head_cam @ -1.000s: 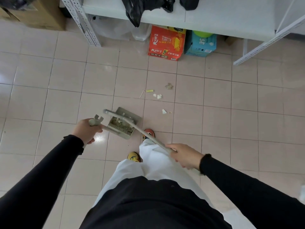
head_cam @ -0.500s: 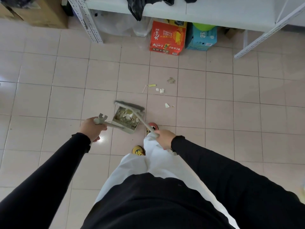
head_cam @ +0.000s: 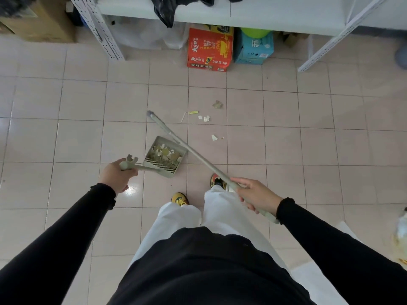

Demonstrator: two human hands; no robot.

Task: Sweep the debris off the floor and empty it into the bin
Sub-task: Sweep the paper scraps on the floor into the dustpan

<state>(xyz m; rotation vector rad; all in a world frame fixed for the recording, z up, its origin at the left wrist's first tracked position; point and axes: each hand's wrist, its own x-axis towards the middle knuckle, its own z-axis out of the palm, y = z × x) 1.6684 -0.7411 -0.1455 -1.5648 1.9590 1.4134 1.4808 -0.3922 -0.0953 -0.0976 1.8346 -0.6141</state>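
Nearest, the right hand [head_cam: 256, 195] is wrapped around the upper end of the broom handle [head_cam: 198, 154], and the left hand [head_cam: 116, 176] is closed on the top of the long-handled dustpan [head_cam: 165, 154]. That dustpan sits on the tiled floor [head_cam: 77, 139] just ahead of the person's shoes, its tray already holding a heap of torn paper and leaf-like scraps. The broom handle slants across the dustpan's right edge, and the broom head [head_cam: 152, 114] lies beyond the dustpan's far left corner, seemingly clear of the pile.

Farther on, to the right of and beyond the dustpan, loose debris [head_cam: 206, 118] is left: white paper bits, a yellow strip, a thin stick and a crumpled brownish piece. Beyond that, a red carton [head_cam: 209, 50] and a blue box [head_cam: 254, 48] sit under a white shelf.

Such scraps are probably very light and will scatter if flicked, so short, gentle strokes toward the dustpan's lip suit them. The loaded tray should be kept level by its stiff handle. No bin can be made out for certain.
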